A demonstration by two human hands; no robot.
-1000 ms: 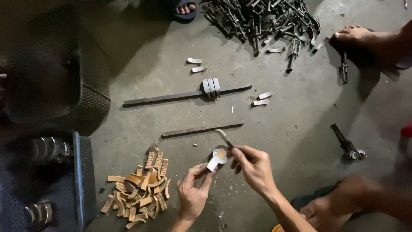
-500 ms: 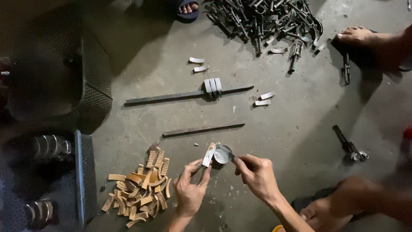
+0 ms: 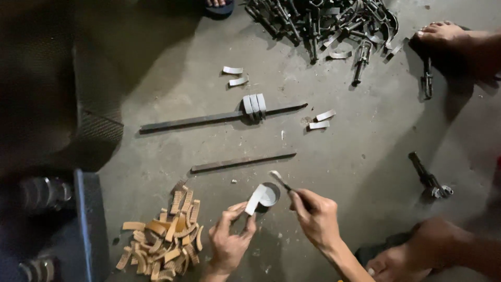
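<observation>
My left hand (image 3: 229, 237) now pinches the curved strip (image 3: 255, 199) lower; my right hand (image 3: 317, 219) grips the brush (image 3: 280, 180) above the tin (image 3: 267, 195), on grey floor (image 3: 365, 151).

Dim, uneven light falls on the grey floor (image 3: 365, 172). The left side sinks into deep shadow. Details look soft and slightly grainy.

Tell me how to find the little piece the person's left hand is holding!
Find the pile of tan curved pieces on the floor. Right of it, the left hand pinches a pale curved strip beside a small round tin. It alone is pale and lifted.
</observation>
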